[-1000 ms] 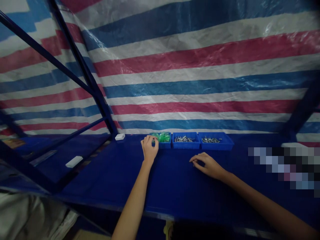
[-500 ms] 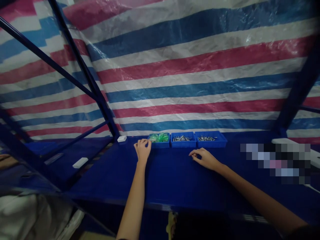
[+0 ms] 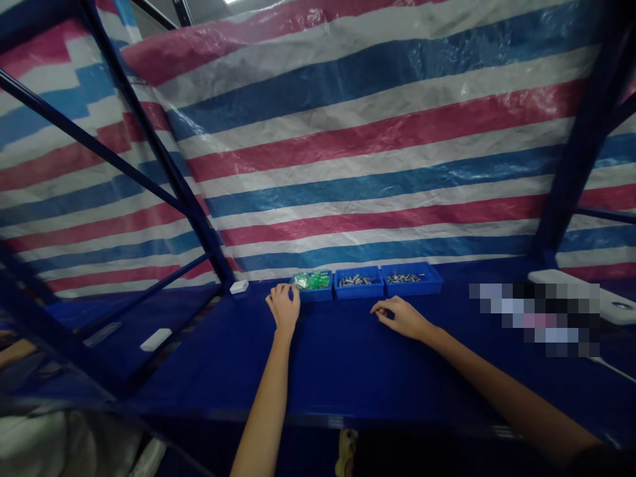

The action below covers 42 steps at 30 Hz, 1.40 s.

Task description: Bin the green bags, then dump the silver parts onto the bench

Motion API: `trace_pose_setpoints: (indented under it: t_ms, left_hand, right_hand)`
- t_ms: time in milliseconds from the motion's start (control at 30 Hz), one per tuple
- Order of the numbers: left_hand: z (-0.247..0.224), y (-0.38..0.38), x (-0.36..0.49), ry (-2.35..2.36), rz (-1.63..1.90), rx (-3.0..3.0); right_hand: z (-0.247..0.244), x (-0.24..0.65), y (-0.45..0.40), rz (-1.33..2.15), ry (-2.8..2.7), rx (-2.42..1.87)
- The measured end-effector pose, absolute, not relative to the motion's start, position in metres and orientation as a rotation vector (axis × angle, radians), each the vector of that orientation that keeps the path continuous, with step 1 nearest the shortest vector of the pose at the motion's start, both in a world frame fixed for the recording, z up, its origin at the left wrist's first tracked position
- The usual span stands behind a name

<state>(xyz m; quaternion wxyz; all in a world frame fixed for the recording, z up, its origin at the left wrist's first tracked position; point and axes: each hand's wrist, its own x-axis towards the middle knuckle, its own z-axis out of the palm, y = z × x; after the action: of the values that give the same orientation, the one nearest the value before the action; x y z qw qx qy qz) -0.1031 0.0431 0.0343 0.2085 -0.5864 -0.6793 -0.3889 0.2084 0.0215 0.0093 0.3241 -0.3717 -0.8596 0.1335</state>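
Observation:
My left hand (image 3: 284, 306) rests on the blue table beside the left blue bin (image 3: 318, 295), which holds green items in clear plastic (image 3: 312, 281). Its fingers are loosely bent and a little apart, with nothing visible in them. In front of the other two bins is my right hand (image 3: 403, 319), low over the table, thumb and forefinger curved with a gap between. Small metal pieces (image 3: 354, 281) lie in the middle bin (image 3: 358, 291). More small metal parts (image 3: 403, 278) are in the right bin (image 3: 420, 289). All three bins stand in a row.
A small white box (image 3: 239, 287) sits at the table's back left corner. At right lies a long white device (image 3: 581, 291) beside a pixelated patch. Dark blue posts (image 3: 564, 192) frame the table (image 3: 342, 371); a striped sheet (image 3: 368, 159) hangs behind. Another person's arm (image 3: 17, 351) shows at far left.
The head view has tilted up slightly and shifted, so the bins and table appear a little lower and further left. Both hands stay nearly in place beside the bins.

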Motion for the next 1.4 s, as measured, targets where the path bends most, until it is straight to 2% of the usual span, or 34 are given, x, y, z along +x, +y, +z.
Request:
trace_pose_setpoints:
  t_ms: [100,200,367,500,600,733,800,933,1400]
  left_hand:
    - [0.038,0.041,-0.105,-1.805,-1.276,-1.505]
    - [0.037,0.037,-0.094,-1.643,-1.284,-1.737]
    - [0.017,0.032,-0.034,-1.297,-0.877,-2.398]
    - [0.005,0.029,0.003,-1.152,-0.653,-2.654]
    - [0.012,0.03,-0.004,-1.28,-0.754,-2.46]
    - [0.031,0.038,-0.046,-1.668,-1.152,-1.76]
    - [0.033,0.043,-0.068,-1.782,-1.213,-1.544]
    - [0.026,0.049,-0.093,-1.9,-1.139,-1.606]
    - [0.027,0.04,-0.075,-1.699,-1.133,-1.721]
  right_hand:
    - [0.01,0.21,0.022,0.365,-2.246,-0.97]
    - [0.01,0.211,0.024,0.387,-2.242,-0.973]
    - [0.005,0.215,0.031,0.5,-2.218,-1.031]
    - [-0.005,0.219,0.04,0.579,-2.186,-1.11]
    - [-0.01,0.222,0.045,0.616,-2.192,-1.134]
    - [-0.012,0.224,0.046,0.659,-2.199,-1.126]
    - [-0.011,0.224,0.046,0.656,-2.204,-1.125]
    - [-0.011,0.223,0.045,0.649,-2.207,-1.124]
    - [-0.011,0.223,0.046,0.66,-2.196,-1.123]
